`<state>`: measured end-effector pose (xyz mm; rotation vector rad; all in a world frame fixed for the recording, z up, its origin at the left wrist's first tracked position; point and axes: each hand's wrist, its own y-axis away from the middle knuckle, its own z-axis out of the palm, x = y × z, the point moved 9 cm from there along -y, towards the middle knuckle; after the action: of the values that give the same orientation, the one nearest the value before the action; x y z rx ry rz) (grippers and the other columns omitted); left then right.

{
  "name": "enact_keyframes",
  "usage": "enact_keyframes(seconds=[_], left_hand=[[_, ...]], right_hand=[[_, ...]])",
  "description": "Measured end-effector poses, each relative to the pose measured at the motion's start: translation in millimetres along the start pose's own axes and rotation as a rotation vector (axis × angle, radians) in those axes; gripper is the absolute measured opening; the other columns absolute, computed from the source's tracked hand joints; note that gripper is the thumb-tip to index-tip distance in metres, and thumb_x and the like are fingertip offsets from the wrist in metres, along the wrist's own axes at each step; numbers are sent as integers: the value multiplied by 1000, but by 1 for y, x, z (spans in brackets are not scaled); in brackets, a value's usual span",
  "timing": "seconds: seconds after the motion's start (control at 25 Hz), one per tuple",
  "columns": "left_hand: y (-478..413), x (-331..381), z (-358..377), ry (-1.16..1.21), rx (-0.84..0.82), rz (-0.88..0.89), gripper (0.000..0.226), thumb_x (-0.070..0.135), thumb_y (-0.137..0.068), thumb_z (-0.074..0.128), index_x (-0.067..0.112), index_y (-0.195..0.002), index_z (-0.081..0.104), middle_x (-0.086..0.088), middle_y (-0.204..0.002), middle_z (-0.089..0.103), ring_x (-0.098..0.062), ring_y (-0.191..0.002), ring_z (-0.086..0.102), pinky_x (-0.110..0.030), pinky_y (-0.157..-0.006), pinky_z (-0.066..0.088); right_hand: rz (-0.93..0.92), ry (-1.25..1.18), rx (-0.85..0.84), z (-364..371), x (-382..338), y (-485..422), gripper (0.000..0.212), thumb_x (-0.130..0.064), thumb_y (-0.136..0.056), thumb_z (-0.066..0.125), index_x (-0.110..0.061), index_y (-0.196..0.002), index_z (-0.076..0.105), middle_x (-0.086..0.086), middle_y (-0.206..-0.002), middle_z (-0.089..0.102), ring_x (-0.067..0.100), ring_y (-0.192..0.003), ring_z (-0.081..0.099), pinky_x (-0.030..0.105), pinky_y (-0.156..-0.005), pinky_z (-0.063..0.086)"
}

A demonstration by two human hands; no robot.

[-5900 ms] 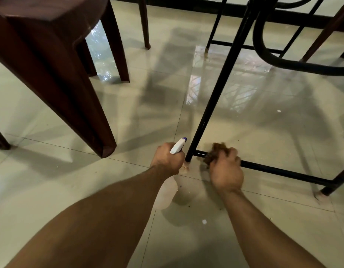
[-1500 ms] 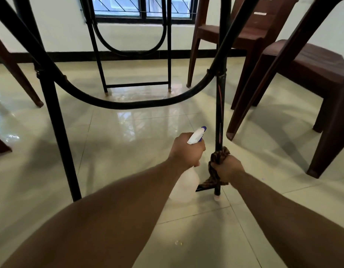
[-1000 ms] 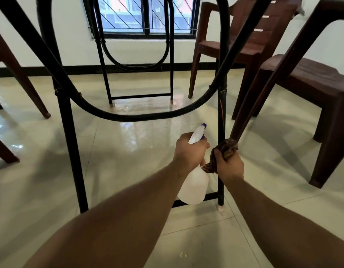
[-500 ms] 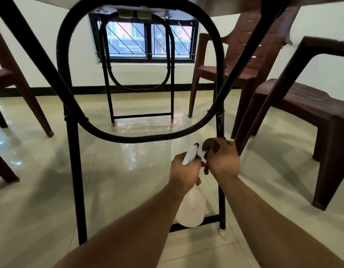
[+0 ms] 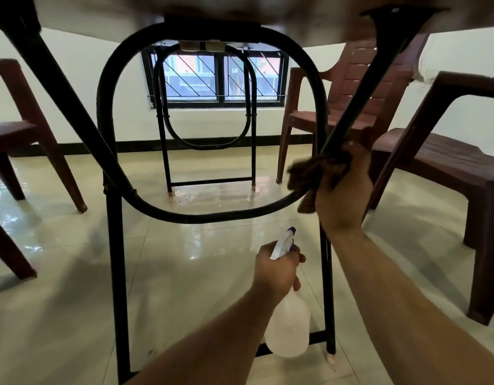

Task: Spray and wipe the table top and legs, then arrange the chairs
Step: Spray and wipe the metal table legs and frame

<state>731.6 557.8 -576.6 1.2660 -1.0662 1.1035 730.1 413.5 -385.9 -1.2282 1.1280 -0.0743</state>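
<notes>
- Your right hand point(image 5: 343, 195) is clenching a brown cloth point(image 5: 313, 169), raised up under the table. The fingers are curling round the fabric and the metal together.
- The cloth is bunching around the black slanted brace point(image 5: 361, 84) at the spot where that brace is crossing the right side of the curved loop point(image 5: 101, 112) of the near leg frame. I cannot tell which of the two bars it is wrapping more fully.
- Your left hand point(image 5: 276, 270) is grasping the neck of the spray bottle point(image 5: 290, 329), lower down and closer to you than the right hand.
- The bottle's white and blue nozzle point(image 5: 285, 241) is sticking up out of your fist and pointing away from you. Whether a finger is sitting on the trigger is not showing.
- The pale translucent body of the bottle is hanging below your fist, just beside the upright leg point(image 5: 327, 287) and in front of the low crossbar point(image 5: 316, 336).
- The table top point(image 5: 240, 9) is sitting overhead, and only its blurred underside is showing along the upper edge.
- A second leg frame point(image 5: 168, 151) is standing at the far end, in front of the barred window point(image 5: 220, 76).
- Brown plastic chairs are standing on the glossy tiled floor point(image 5: 184, 273). One chair point(image 5: 15, 129) is on your left, a near chair point(image 5: 448, 162) is on your right, and a further chair point(image 5: 348, 87) is behind it by the wall.
</notes>
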Motion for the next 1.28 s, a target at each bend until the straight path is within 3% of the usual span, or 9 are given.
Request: enact_keyframes(seconds=[0.12,0.28,0.52,0.76,0.88,1.0,1.08,1.16,1.28], left_hand=[[1,1,6,-11,-13,-3,24,6,-94,57,11,-112,71,-4,-89,77,-24,-49,60,-34,-56,55],[7,6,13,0,-41,23,23,5,-90,55,14,-102,73,-2,-83,75,-32,-63,66,-43,-61,57],[4,1,13,-27,-30,13,16,5,-92,57,1,-95,72,-5,-86,77,-33,-65,68,-40,-60,57],[11,7,13,-35,-56,34,26,4,-93,54,24,-86,69,-4,-86,75,-29,-53,60,-34,-57,54],[9,6,15,-54,-43,17,17,5,-94,55,4,-99,72,-5,-91,77,-24,-48,60,-34,-58,56],[8,3,17,-38,-53,25,16,4,-95,55,5,-97,71,-6,-90,76,-24,-49,61,-32,-54,56],[10,5,14,-40,-70,57,18,3,-92,54,9,-91,71,-6,-87,74,-24,-48,58,-32,-52,52],[8,2,7,-52,-61,69,19,6,-88,54,3,-94,72,-7,-84,72,-25,-48,56,-33,-51,50],[6,-3,-5,-74,-33,73,19,10,-91,55,8,-98,73,-2,-82,71,-24,-49,57,-33,-51,51]], right_hand=[[11,-128,14,-1,-13,-28,43,-19,-101,56,-1,-138,41,-20,-106,61,-20,-91,58,3,-77,46],[292,-80,-255,27,16,10,30,-18,-104,49,-9,-133,54,-19,-93,61,-8,-92,65,10,-70,50],[92,-384,73,6,-19,-26,36,-4,-101,50,1,-137,52,-9,-116,66,-9,-110,60,12,-91,47],[782,-633,-150,29,56,22,26,-22,-102,52,-18,-124,65,1,-109,73,14,-100,72,33,-85,60],[726,-745,-7,29,50,-10,29,-22,-102,46,-19,-127,60,4,-115,67,27,-113,66,37,-78,58],[241,-400,-106,26,32,-7,44,-12,-100,48,-18,-144,45,11,-135,57,34,-123,57,59,-102,48],[119,-29,-370,32,50,42,72,-3,-97,51,-28,-157,22,-11,-156,36,21,-126,55,46,-99,54],[188,121,-388,16,70,88,67,-10,-99,52,-36,-155,24,-35,-143,39,10,-114,58,24,-87,54],[464,321,-297,16,91,97,44,-13,-100,53,-20,-142,43,0,-128,61,25,-116,61,35,-92,49]])
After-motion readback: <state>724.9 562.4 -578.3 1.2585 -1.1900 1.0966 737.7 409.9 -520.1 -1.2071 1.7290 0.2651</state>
